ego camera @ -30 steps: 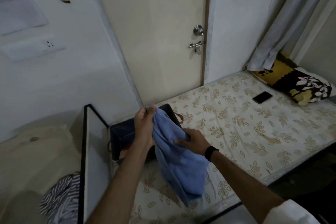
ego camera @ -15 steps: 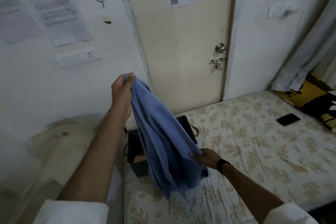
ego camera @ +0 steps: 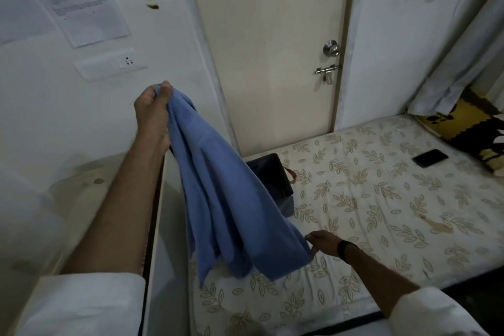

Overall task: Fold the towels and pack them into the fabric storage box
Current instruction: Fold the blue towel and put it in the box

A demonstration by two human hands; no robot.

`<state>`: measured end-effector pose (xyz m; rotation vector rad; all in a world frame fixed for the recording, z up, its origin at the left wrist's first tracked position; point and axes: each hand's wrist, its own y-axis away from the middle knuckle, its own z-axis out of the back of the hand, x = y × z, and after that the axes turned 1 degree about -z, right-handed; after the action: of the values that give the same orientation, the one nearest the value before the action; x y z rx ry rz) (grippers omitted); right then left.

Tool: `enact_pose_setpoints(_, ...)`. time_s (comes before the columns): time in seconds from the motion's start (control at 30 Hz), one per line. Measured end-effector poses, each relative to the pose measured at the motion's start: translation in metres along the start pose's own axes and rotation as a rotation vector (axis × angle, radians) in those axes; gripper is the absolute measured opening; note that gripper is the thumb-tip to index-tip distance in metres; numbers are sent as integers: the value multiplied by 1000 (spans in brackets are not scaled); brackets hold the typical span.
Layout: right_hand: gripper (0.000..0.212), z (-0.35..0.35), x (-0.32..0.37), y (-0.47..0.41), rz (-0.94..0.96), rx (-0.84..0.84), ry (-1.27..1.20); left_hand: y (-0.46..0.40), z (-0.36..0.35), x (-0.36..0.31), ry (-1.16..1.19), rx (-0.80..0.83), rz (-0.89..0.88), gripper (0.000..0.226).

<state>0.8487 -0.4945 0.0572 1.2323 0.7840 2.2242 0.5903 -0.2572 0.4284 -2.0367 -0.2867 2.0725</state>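
Note:
A blue towel (ego camera: 223,199) hangs in the air over the left end of the bed. My left hand (ego camera: 152,109) is raised high and pinches one top corner of it. My right hand (ego camera: 323,241) is low over the mattress and grips the towel's lower edge, so the cloth stretches slantwise between both hands. Behind the towel stands the dark fabric storage box (ego camera: 275,180) on the mattress by the door, partly hidden by the cloth; a brown handle shows on its right side.
The mattress with a leaf-print sheet (ego camera: 381,199) fills the right half. A black phone (ego camera: 430,157) lies on it near a patterned pillow (ego camera: 474,128). A door (ego camera: 272,49) and wall stand behind; a bed board (ego camera: 155,226) runs along the left.
My left hand lifted the towel corner high from in front of the box. My right hand slid down the cloth to its lower edge and drew it out to the right.

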Motion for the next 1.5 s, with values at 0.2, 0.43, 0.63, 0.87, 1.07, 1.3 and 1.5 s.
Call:
enact_pose_setpoints(0.2,46,-21,4,20,-94,119,-162,-9,5,-8,-21,43,-9,30)
enact_pose_setpoints(0.43,60,-40,38,10,-54,-55,-150,-14,3,-20,4,91,-32,30)
enact_pose_setpoints(0.63,53,-42,71,4,-48,-266,-319,-16,1,-36,74,126,-57,26)
enact_pose_setpoints(0.87,45,-38,74,5,-37,-192,-575,-10,2,-46,120,169,-43,39)
enact_pose_setpoints(1.07,84,-51,43,-8,-150,-131,-514,-12,2,-46,147,114,-4,35)
enact_pose_setpoints(1.3,64,-64,43,14,-192,-33,-349,-13,4,-49,123,105,-33,19)
enact_pose_setpoints(1.5,67,-70,40,7,-170,-113,-129,-13,6,-54,133,86,-49,14)
